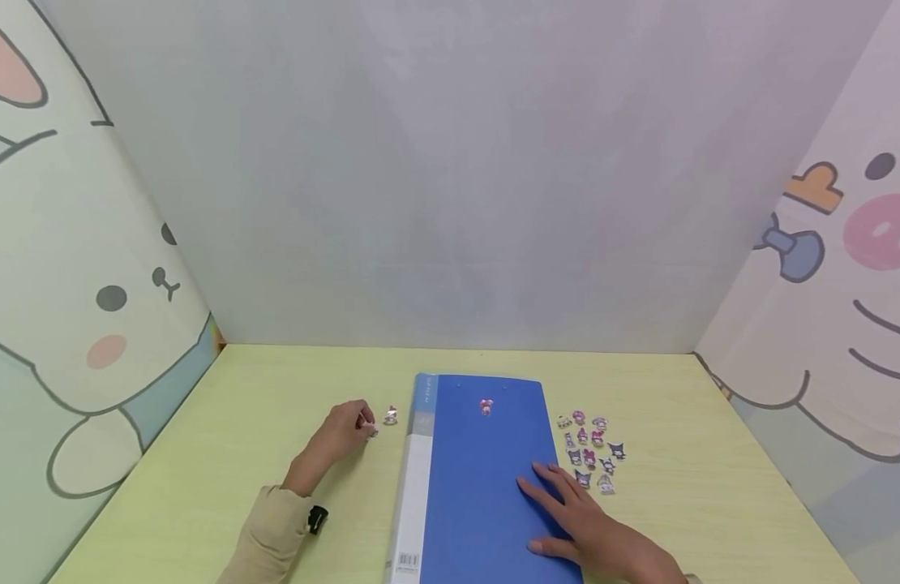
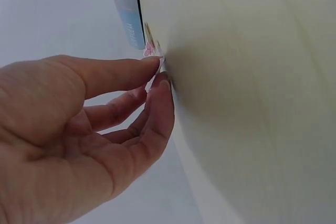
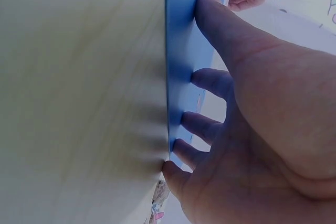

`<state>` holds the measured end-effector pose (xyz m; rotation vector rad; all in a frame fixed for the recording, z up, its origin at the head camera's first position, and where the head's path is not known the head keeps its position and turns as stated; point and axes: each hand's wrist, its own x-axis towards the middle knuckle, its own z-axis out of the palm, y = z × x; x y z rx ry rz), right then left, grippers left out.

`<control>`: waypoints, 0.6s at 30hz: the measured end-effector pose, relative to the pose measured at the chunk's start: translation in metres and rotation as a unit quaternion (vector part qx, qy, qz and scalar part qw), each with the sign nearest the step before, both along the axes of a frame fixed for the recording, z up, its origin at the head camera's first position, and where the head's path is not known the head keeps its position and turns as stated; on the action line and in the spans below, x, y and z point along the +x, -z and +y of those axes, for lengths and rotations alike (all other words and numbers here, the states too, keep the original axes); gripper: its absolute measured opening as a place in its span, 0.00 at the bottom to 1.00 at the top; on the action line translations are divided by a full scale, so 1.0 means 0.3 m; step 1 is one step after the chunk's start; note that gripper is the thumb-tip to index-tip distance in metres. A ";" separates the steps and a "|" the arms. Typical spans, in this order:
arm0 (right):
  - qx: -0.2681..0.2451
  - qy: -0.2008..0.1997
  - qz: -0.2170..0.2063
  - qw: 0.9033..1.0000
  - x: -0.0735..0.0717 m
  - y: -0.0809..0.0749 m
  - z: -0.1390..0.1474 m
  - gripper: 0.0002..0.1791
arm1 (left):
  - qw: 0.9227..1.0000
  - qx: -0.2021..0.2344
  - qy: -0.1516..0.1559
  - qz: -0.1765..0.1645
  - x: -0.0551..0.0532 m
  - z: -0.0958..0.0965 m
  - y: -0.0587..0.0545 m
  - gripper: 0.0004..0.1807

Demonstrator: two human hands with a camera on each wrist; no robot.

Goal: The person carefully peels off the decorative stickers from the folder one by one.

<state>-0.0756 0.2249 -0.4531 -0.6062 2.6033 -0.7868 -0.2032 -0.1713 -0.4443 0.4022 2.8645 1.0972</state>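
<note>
A blue folder [image 1: 479, 487] with a pale spine lies on the table, and a small red-and-white character sticker [image 1: 486, 407] sits near its top. Left of the spine, my left hand [image 1: 340, 431] pinches a small pale sticker [image 1: 373, 430] between thumb and fingertips, low over the tabletop. Most of that sticker is hidden by the fingers in the left wrist view. Just beyond it lies another character sticker [image 1: 391, 416]. My right hand [image 1: 592, 527] rests on the folder's right side with fingers spread; in the right wrist view its little fingertip [image 3: 169, 167] reaches the folder's edge.
Several small character stickers [image 1: 589, 458] lie in loose rows on the table right of the folder. The pale wooden table [image 1: 289, 381] backs onto a plain grey wall [image 1: 450, 203]. Cartoon-printed sheets [image 1: 114, 243] flank it on both sides. A dark band [image 1: 317, 519] sits by the left sleeve.
</note>
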 end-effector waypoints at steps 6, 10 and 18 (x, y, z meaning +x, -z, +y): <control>0.018 0.011 -0.007 1.000 0.004 -0.003 -0.006 0.46 | 1.000 -0.007 0.005 0.015 0.000 0.001 -0.003 0.05; 0.014 0.009 -0.004 1.000 0.007 -0.005 -0.005 0.45 | 1.000 -0.016 0.002 0.016 0.000 -0.003 0.001 0.05; 0.014 0.005 -0.005 1.000 0.008 -0.009 -0.006 0.45 | 1.000 -0.019 -0.003 0.020 0.001 -0.002 0.007 0.07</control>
